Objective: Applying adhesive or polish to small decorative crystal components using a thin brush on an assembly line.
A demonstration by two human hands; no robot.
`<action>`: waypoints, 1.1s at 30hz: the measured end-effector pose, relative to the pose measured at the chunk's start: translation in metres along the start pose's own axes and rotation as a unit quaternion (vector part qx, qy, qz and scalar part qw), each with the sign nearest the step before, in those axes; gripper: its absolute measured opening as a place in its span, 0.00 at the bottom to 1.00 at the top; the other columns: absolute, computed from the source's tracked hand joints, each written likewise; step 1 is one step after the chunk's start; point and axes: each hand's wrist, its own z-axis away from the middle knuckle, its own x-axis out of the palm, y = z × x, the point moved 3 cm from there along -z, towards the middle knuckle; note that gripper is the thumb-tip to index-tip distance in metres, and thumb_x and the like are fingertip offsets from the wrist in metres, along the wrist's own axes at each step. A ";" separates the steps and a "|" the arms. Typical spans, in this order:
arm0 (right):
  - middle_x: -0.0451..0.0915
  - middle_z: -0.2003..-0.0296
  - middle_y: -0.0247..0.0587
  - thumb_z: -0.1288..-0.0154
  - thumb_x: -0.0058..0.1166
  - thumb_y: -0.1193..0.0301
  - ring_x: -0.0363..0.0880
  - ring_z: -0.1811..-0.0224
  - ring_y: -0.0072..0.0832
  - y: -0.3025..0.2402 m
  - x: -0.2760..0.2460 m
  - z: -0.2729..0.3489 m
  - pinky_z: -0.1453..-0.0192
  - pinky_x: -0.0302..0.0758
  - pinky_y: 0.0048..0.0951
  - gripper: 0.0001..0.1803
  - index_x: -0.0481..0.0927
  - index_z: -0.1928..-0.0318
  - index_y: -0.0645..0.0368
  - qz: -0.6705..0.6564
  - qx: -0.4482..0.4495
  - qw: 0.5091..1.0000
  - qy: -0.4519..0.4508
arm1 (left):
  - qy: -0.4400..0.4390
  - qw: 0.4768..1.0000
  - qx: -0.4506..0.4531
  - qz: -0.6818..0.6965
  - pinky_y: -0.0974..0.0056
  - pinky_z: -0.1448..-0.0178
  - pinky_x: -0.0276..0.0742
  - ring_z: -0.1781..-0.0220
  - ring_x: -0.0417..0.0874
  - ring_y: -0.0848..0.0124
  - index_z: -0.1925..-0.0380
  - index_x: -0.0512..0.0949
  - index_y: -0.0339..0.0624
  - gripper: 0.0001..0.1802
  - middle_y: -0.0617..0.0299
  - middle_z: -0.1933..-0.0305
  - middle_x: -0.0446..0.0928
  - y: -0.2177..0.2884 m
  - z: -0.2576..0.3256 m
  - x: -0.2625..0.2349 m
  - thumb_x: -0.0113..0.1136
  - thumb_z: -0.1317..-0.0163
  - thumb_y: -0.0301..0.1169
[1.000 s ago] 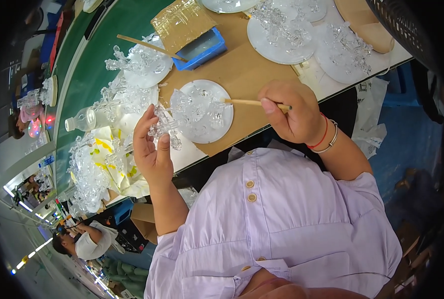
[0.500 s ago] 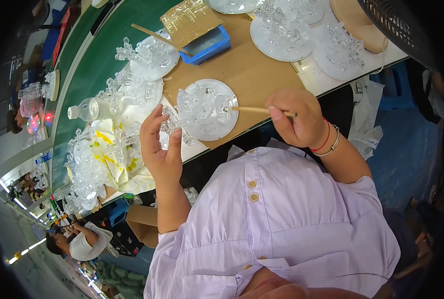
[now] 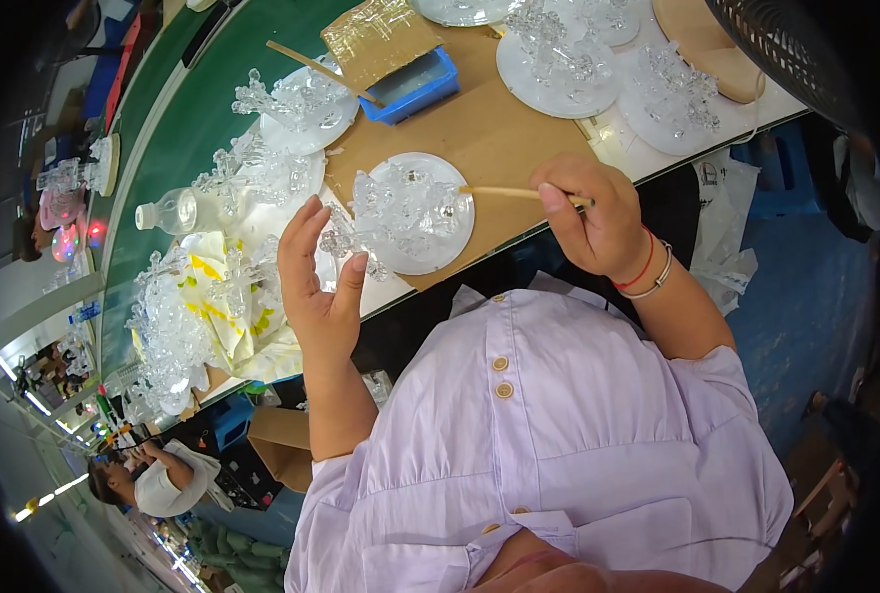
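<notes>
A white round disc (image 3: 447, 240) lies on the brown cardboard in front of me, bearing a cluster of clear plastic pieces (image 3: 400, 203). My right hand (image 3: 588, 217) pinches a thin wooden stick (image 3: 514, 193), whose tip reaches the disc's right edge. At the disc's left side, my left hand (image 3: 319, 287) has its thumb and fingers apart. A clear piece jutting from the cluster ends between them; whether the fingertips touch it I cannot tell.
Behind the disc stands a blue tub (image 3: 412, 97) with another wooden stick (image 3: 311, 67) leaning on its rim. More discs with clear pieces (image 3: 559, 74) lie at the back right. Left are a clear bottle (image 3: 168, 214), a yellow-and-white wrapper (image 3: 227, 311) and piled clear parts (image 3: 168, 331).
My right hand has shifted slightly away from me with the stick, and its tip has moved farther up the disc's right edge. My left hand stays almost in place, fingers slightly higher.
</notes>
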 end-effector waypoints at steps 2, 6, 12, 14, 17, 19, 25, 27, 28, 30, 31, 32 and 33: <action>0.77 0.73 0.47 0.37 0.47 0.83 0.75 0.77 0.36 0.001 0.001 -0.004 0.72 0.72 0.29 0.04 0.70 0.62 0.65 0.024 -0.018 1.000 0.002 | -0.008 1.000 0.008 -0.006 0.57 0.32 0.62 0.34 0.68 0.57 0.46 0.72 0.39 0.25 0.50 0.37 0.68 0.001 -0.002 -0.001 0.65 0.44 0.28; 0.77 0.73 0.46 0.37 0.48 0.83 0.75 0.77 0.36 -0.001 0.000 0.003 0.72 0.72 0.30 0.05 0.70 0.61 0.65 0.004 0.004 1.000 -0.024 | -0.048 0.999 0.012 0.001 0.57 0.33 0.64 0.35 0.70 0.58 0.49 0.74 0.39 0.23 0.50 0.37 0.70 0.001 -0.008 -0.010 0.66 0.46 0.27; 0.77 0.73 0.46 0.39 0.49 0.82 0.75 0.77 0.37 -0.007 -0.002 0.005 0.72 0.72 0.30 0.03 0.71 0.63 0.65 0.006 -0.008 1.000 -0.023 | -0.049 0.999 0.008 -0.002 0.59 0.36 0.67 0.39 0.74 0.59 0.53 0.77 0.39 0.19 0.51 0.41 0.74 0.002 -0.009 -0.007 0.66 0.47 0.26; 0.77 0.73 0.45 0.39 0.49 0.82 0.75 0.78 0.37 -0.004 -0.001 0.002 0.73 0.72 0.30 0.04 0.71 0.63 0.65 0.023 -0.013 0.999 -0.029 | -0.045 0.999 0.011 -0.009 0.59 0.36 0.67 0.39 0.74 0.59 0.54 0.78 0.39 0.19 0.51 0.41 0.75 0.000 -0.009 -0.005 0.66 0.47 0.25; 0.77 0.73 0.46 0.39 0.49 0.82 0.75 0.78 0.37 -0.010 -0.001 0.004 0.73 0.71 0.30 0.05 0.71 0.62 0.64 0.020 -0.039 0.997 -0.056 | -0.037 0.999 0.008 -0.007 0.59 0.36 0.68 0.39 0.74 0.59 0.54 0.78 0.39 0.18 0.51 0.42 0.75 0.001 -0.007 -0.006 0.66 0.47 0.25; 0.77 0.73 0.46 0.39 0.48 0.83 0.75 0.78 0.37 -0.012 -0.002 0.006 0.73 0.71 0.30 0.06 0.70 0.61 0.64 0.006 -0.048 0.998 -0.048 | -0.030 0.999 0.009 -0.008 0.59 0.36 0.68 0.39 0.74 0.59 0.54 0.78 0.38 0.18 0.51 0.42 0.75 0.002 -0.004 -0.005 0.66 0.47 0.25; 0.78 0.71 0.47 0.37 0.48 0.83 0.75 0.77 0.35 -0.007 -0.008 0.000 0.72 0.71 0.29 0.07 0.69 0.59 0.65 0.007 -0.027 1.000 -0.010 | 0.014 0.997 -0.032 0.070 0.60 0.34 0.67 0.37 0.72 0.62 0.51 0.76 0.38 0.19 0.52 0.40 0.72 0.000 0.005 0.001 0.65 0.44 0.23; 0.78 0.69 0.48 0.37 0.48 0.82 0.75 0.76 0.34 -0.004 -0.008 -0.004 0.71 0.72 0.28 0.07 0.68 0.58 0.65 0.016 -0.031 0.999 0.002 | 0.031 0.996 -0.047 0.069 0.60 0.34 0.67 0.37 0.72 0.62 0.50 0.76 0.39 0.19 0.52 0.40 0.72 0.004 0.007 0.007 0.65 0.43 0.23; 0.78 0.68 0.49 0.36 0.48 0.82 0.75 0.75 0.34 -0.002 -0.008 -0.005 0.70 0.72 0.28 0.07 0.68 0.58 0.65 0.027 -0.027 0.999 0.005 | 0.047 0.994 -0.063 0.070 0.60 0.34 0.66 0.36 0.71 0.63 0.50 0.75 0.39 0.19 0.53 0.40 0.71 0.005 0.007 0.009 0.64 0.43 0.23; 0.79 0.67 0.50 0.36 0.48 0.82 0.76 0.74 0.35 0.001 -0.007 -0.005 0.69 0.72 0.28 0.07 0.68 0.58 0.65 0.037 -0.024 0.999 0.007 | 0.057 0.994 -0.061 0.064 0.61 0.34 0.67 0.36 0.71 0.63 0.50 0.75 0.39 0.19 0.53 0.40 0.71 0.009 0.005 0.015 0.64 0.43 0.23; 0.79 0.67 0.50 0.36 0.47 0.81 0.76 0.74 0.35 0.002 -0.006 -0.005 0.69 0.72 0.28 0.07 0.68 0.58 0.65 0.032 -0.012 0.999 -0.006 | 0.067 0.994 -0.059 0.058 0.61 0.34 0.67 0.36 0.71 0.63 0.50 0.76 0.39 0.19 0.53 0.40 0.71 0.011 0.004 0.016 0.64 0.42 0.22; 0.79 0.67 0.50 0.35 0.47 0.81 0.76 0.74 0.35 0.004 -0.005 -0.005 0.68 0.73 0.28 0.06 0.68 0.58 0.65 0.026 0.001 0.999 -0.018 | 0.068 0.994 -0.060 0.057 0.61 0.34 0.67 0.36 0.71 0.63 0.50 0.76 0.39 0.19 0.53 0.40 0.71 0.010 0.003 0.018 0.64 0.42 0.22; 0.79 0.67 0.50 0.35 0.47 0.81 0.76 0.74 0.35 0.005 -0.005 -0.006 0.68 0.73 0.28 0.06 0.68 0.58 0.65 0.025 0.001 1.000 -0.018 | 0.075 0.995 -0.051 0.046 0.61 0.34 0.67 0.37 0.72 0.63 0.50 0.76 0.39 0.19 0.53 0.41 0.72 0.010 0.002 0.019 0.64 0.43 0.23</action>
